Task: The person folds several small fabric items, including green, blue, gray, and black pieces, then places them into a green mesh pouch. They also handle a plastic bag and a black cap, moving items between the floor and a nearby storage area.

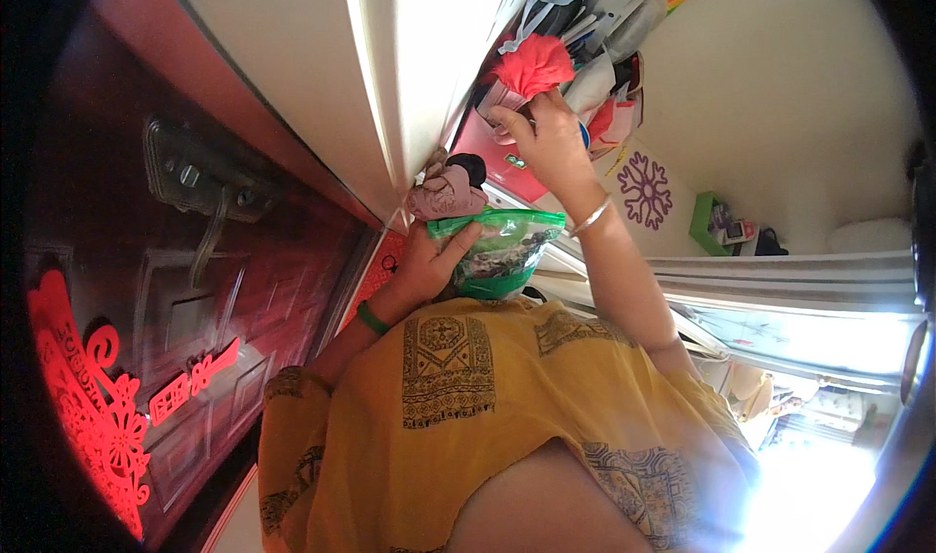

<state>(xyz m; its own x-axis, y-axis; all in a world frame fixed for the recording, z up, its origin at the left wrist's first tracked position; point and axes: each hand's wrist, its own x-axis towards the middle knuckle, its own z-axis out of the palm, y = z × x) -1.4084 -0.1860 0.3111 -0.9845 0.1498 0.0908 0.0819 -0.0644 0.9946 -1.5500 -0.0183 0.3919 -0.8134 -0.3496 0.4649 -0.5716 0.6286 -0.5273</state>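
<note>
My left hand, with a green band on its wrist, holds a clear zip bag by its upper left edge. The bag has a green zip strip and dark contents that I cannot make out. Just beyond it are a bundled pink cloth and a black rounded thing. My right hand, wearing a silver bangle, reaches to a crumpled red cloth or bag. Its fingertips meet the red thing's lower edge; whether they grip it is hidden. A pink-red box or panel lies under that hand.
Packed bags and papers crowd beyond my right hand. A dark red door with a metal handle stands at left, beside a white cabinet edge. A purple snowflake ornament and a green box are at right.
</note>
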